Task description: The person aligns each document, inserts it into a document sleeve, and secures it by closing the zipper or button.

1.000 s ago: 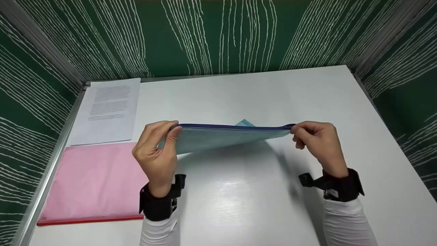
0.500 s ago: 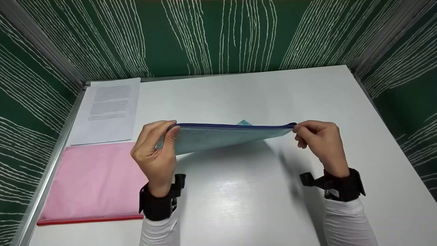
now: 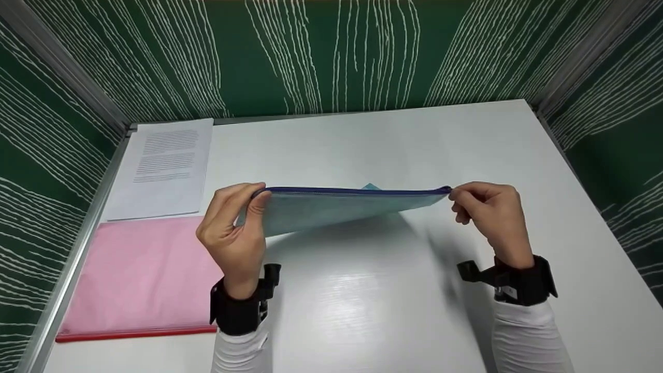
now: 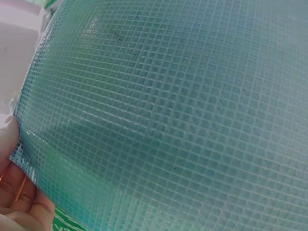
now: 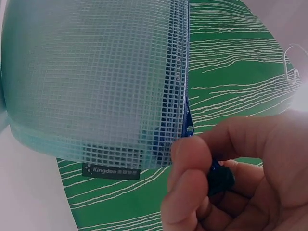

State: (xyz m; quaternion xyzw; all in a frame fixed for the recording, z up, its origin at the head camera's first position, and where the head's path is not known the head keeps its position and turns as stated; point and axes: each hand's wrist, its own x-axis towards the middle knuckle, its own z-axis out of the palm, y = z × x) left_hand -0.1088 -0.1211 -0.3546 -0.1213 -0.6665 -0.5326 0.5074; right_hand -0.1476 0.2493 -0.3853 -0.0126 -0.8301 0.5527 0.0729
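Note:
A translucent teal mesh zipper pouch [image 3: 331,207] is held up over the white table, its dark blue zipper [image 3: 342,191] stretched along the top edge. My left hand [image 3: 233,235] pinches the pouch's left corner between thumb and fingers. At the opposite end, my right hand [image 3: 489,217] pinches the zipper's right end with thumb and index finger. In the right wrist view a dark blue piece [image 5: 221,180] sticks out between the right fingers, and a small black label [image 5: 113,172] hangs from the pouch's edge. Mesh grid [image 4: 159,115] fills most of the left wrist view.
A pink zipper pouch [image 3: 145,274] with a red edge lies flat at the left. Behind it are printed white sheets [image 3: 160,166]. Green panels with white lines [image 3: 362,52] enclose the white table [image 3: 352,311]. A small teal corner [image 3: 370,186] shows behind the zipper.
My hands have moved slightly apart, left hand a little left and right hand a little right. The zipper's right end has shifted right with the fingers, and its edge looks tauter.

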